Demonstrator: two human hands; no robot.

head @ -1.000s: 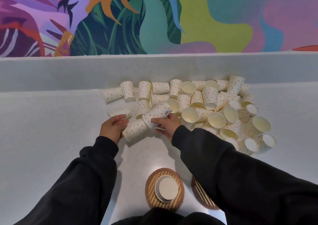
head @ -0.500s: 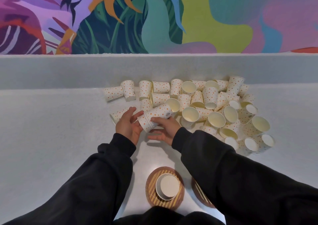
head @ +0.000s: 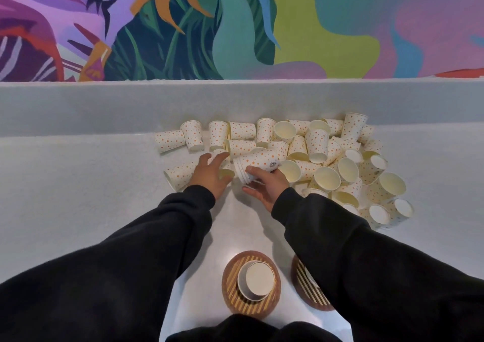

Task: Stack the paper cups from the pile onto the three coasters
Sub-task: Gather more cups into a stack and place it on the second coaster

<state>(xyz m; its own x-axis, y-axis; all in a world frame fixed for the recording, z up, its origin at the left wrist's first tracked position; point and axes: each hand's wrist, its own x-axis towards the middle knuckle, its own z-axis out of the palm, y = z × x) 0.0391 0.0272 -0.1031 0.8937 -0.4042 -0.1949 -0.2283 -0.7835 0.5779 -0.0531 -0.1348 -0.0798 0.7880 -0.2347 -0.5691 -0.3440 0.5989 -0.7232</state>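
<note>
Cups (head: 258,162) in R hand (head: 267,187), L hand (head: 209,174) splayed

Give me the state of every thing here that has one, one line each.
cup pile, loose, cups lying and standing mixed
nested cup stack, held sideways
right hand, gripping the nested cup stack
left hand, fingers spread over the cup pile, grip unclear
coaster cup, standing, seemingly base up
middle coaster, flat, under the coaster cup
right coaster, flat, partly hidden by the right sleeve
</note>
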